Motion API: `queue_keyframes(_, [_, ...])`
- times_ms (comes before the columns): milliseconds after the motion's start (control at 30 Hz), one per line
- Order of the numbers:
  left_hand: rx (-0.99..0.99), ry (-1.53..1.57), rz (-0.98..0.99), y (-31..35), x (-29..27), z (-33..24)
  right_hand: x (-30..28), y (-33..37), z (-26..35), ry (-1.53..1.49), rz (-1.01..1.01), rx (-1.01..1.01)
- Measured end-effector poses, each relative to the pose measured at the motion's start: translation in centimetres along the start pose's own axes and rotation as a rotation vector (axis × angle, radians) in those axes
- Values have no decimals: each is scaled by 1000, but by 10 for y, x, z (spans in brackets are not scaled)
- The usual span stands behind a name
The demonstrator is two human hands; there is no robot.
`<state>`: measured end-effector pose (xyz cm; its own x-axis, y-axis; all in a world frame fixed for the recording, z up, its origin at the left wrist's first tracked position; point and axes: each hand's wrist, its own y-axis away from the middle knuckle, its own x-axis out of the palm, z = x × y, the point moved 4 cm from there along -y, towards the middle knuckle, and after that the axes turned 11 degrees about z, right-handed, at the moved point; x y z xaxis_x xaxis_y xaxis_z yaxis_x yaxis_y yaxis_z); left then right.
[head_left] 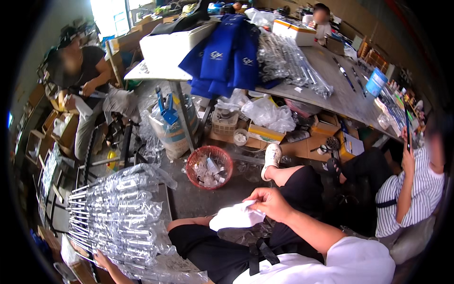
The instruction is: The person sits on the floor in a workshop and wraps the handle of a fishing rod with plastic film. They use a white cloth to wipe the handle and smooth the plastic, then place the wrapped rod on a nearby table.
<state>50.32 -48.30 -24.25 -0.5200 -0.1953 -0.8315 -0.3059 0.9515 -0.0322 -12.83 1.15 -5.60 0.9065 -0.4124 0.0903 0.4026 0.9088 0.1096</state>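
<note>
Pinched between the fingers of my right hand (270,203) is a white cloth (238,217), hanging bunched over my lap. At the lower left, my left hand (101,259) is closed at the bare end of the nearest thin rod; its lower fingers are hidden. That rod lies at the near edge of a wide row of slim metallic rods (120,217) in clear plastic sleeves, side by side with their bare ends pointing left. The sleeves reach to my left knee.
A red basket (209,167) with scraps stands on the floor ahead. Beyond it, a table (326,71) bears blue fabric bags (227,57), more sleeved rods (288,61) and a blue can (376,83). One person sits at the left, one at the far end, another at the right holding a dark rod (407,123).
</note>
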Motion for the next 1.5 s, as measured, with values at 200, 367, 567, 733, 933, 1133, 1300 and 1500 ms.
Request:
queue_keyframes(200, [-209,-188,-113,43,-29,-55,-90,20,51,3,-422,-155])
queue_keyframes(367, [19,-49,-208,62,-77,-82,-200,47,117,74,-777,-397])
queue_keyframes(567, [289,-199,-47,211,-68,-217,-325,76,185,163,-991,-496])
queue_keyframes(733, [427,290,179,231,-41,-218,-417,63,207,296,-1120,-595])
queue_keyframes(933, [323,452,464,341,4,-307,-479,41,190,1356,-1048,25])
queue_keyframes(1133, [356,386,471,368,-5,-288,-418,18,195,1714,-1149,-207])
queue_keyframes(1300, [399,281,474,384,4,-280,-309,2,175,1568,-672,-584])
queue_keyframes(1500, [321,243,302,394,-14,-234,-175,-21,102,1486,-161,-600])
